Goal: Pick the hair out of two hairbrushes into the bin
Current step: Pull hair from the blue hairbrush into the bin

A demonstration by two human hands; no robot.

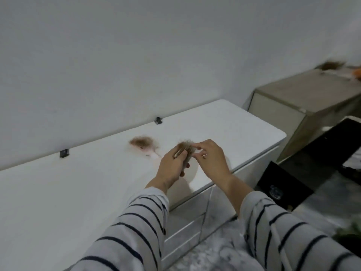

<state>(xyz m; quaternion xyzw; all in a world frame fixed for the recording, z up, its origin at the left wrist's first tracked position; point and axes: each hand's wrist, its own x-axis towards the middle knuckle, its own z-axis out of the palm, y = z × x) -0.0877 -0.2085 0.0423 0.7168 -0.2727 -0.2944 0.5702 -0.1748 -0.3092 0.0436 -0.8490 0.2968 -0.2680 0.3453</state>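
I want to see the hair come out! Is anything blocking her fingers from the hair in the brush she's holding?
Nothing visible is. The left hand grips the hairbrush, and the right hand already has its fingers on the hair.

- The head camera is looking forward and down from the person's own eye level, tilted.
- It is sitting close above the white tabletop (82, 192), with the wall (136, 55) behind.
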